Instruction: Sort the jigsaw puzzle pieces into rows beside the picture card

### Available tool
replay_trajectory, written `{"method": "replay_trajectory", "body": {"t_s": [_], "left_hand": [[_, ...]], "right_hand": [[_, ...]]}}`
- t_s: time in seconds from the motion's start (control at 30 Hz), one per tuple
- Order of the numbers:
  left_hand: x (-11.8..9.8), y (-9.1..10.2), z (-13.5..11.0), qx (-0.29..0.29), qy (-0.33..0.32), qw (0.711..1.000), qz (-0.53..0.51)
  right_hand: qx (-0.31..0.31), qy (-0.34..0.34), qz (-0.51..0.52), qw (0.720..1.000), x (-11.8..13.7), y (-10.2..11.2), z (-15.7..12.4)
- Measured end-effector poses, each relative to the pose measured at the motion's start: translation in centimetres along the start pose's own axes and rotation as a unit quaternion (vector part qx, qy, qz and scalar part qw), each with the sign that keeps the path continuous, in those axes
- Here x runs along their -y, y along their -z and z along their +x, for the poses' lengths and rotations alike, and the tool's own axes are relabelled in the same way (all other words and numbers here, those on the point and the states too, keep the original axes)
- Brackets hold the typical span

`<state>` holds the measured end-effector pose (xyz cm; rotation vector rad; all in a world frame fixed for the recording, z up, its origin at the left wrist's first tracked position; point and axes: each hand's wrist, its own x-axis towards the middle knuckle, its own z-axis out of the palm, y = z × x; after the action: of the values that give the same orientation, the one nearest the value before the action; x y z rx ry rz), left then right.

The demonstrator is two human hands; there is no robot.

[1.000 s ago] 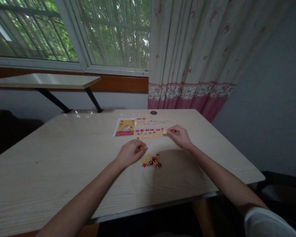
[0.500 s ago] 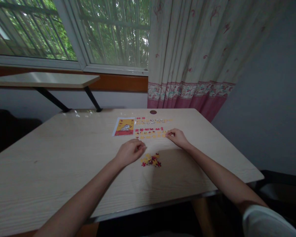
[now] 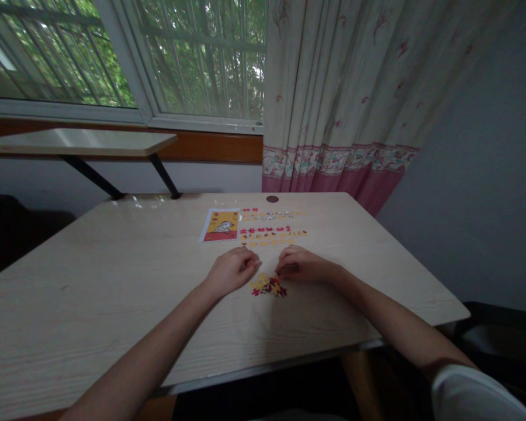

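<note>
A small pile of yellow and red jigsaw puzzle pieces (image 3: 268,286) lies on the light wooden table. My right hand (image 3: 301,264) is over the pile's upper right edge, its fingers bent and the tips closed on a puzzle piece there. My left hand (image 3: 233,270) rests on the table just left of the pile, fingers curled in; what they hold, if anything, is hidden. Beyond the hands, loose pieces lie in rows: red pieces (image 3: 265,230), yellow pieces (image 3: 269,243), and white-and-yellow pieces (image 3: 274,216) farther back. A printed picture (image 3: 221,225) of a white animal on yellow and red lies left of the rows.
The table (image 3: 127,292) stretches wide to the left. A raised shelf (image 3: 79,141) on black supports stands at the back left. A round dark disc (image 3: 272,199) is near the back edge. Behind are a window (image 3: 201,64) and a patterned curtain (image 3: 333,117).
My right hand has come back from the right end of the yellow row to the pile, moving nearer and left. My left hand has stayed nearly still.
</note>
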<state>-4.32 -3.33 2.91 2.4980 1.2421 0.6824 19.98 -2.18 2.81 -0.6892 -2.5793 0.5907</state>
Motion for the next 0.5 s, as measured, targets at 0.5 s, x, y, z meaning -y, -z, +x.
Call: {"method": "replay_trajectory", "body": {"t_s": [0.5], "left_hand": [[-1.2, -0.4, -0.1, 0.021, -0.03, 0.997, -0.067]], "right_hand": [[-0.074, -0.152, 0.178, 0.969, 1.1, -1.0, 0.8]]}}
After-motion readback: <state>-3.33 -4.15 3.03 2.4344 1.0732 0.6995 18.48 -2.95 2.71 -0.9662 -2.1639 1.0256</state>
